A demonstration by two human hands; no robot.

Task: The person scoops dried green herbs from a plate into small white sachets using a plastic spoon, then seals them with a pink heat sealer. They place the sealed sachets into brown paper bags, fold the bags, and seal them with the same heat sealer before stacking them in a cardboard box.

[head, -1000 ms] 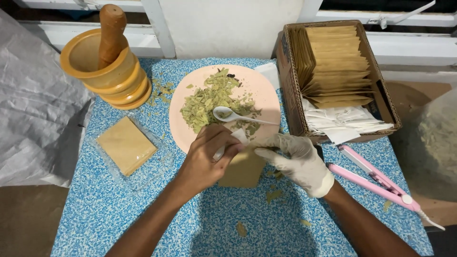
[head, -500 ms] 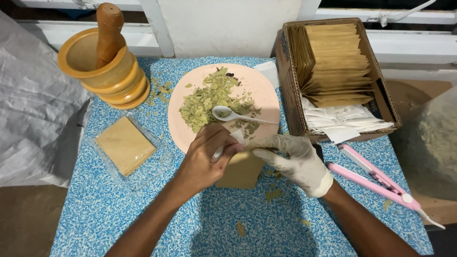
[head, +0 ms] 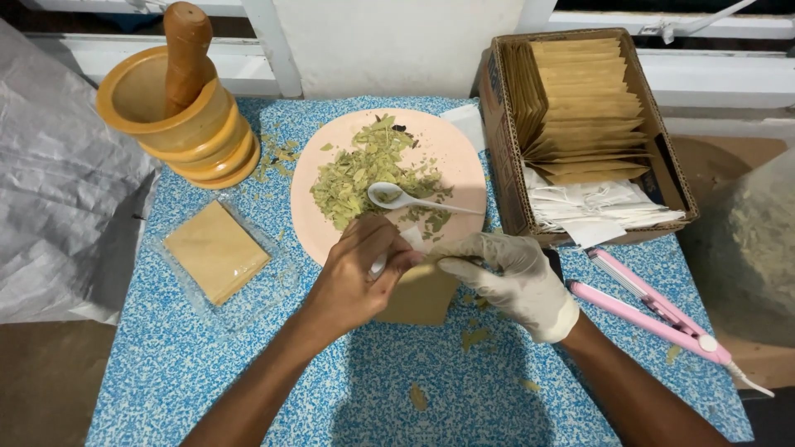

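Note:
My bare left hand (head: 360,269) pinches a small white bag (head: 411,239) at the mouth of a brown paper pouch (head: 414,298) that stands on the blue speckled table. My right hand (head: 505,277), in a white glove, grips the pouch's top edge from the right. Both hands meet just in front of a pink plate (head: 451,149). The plate holds a heap of dried green leaves (head: 360,170) and a white spoon (head: 414,199). The lower part of the white bag is hidden by my fingers.
A yellow wooden mortar with a pestle (head: 174,116) stands back left. A clear packet with a brown pouch (head: 215,251) lies left. A cardboard box (head: 505,157) of brown pouches and white bags sits right. A pink flat iron (head: 654,310) lies beside it. Grey plastic sheeting (head: 58,199) hangs left.
Both hands have stayed at the pouch mouth with only small finger movement. Nothing else on the table has shifted.

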